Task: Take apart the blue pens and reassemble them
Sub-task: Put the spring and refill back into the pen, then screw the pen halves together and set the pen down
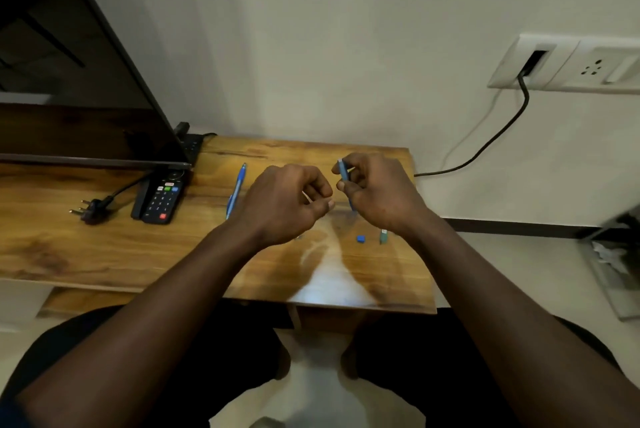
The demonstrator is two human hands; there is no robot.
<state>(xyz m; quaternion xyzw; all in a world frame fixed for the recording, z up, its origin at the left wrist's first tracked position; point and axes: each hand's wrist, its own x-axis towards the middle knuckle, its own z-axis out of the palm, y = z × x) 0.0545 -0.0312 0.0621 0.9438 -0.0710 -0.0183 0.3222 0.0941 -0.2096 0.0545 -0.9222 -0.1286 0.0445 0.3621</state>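
Note:
My right hand (375,192) pinches a blue pen barrel (344,171) that stands nearly upright above the wooden table (104,247). My left hand (287,200) hovers close beside it with curled fingers, thumb meeting the fingertips; whether something tiny is pinched there I cannot tell. A whole blue pen (236,190) lies on the table just left of my left hand. A small blue cap piece (361,239) and a greenish pen part (383,235) lie on the table below my right hand.
A black remote (162,199) and a loose plug (90,211) lie at the left. A dark TV screen (69,81) stands at the back left. A black cable (491,143) runs from a wall socket (568,64) on the right. The table's right edge is near my right wrist.

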